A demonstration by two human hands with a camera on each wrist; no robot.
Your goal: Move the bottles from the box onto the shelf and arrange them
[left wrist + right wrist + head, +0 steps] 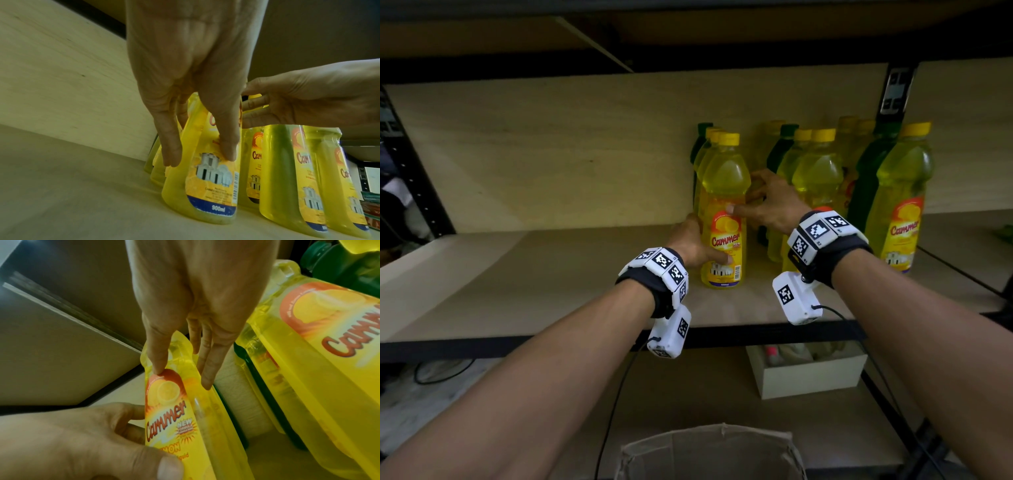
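A yellow "Cammer" bottle [722, 185] with a yellow cap stands upright on the wooden shelf [517, 281], in front of a row of like bottles. My left hand [702, 240] holds its lower left side, thumb on the label front. In the left wrist view, the left hand [199, 155] has its fingers along the yellow bottle [209, 186]. My right hand [746, 195] holds the upper right side, thumb on the label's top. The right wrist view shows my right hand [183, 376] with thumb and fingers either side of the yellow bottle [170, 410].
Further rows of yellow and green bottles [815, 171] stand close to the right, up to a black shelf post [893, 92]. An open cardboard box [709, 452] sits below me. A white tray [808, 377] lies on the lower level. The shelf's left half is bare wood.
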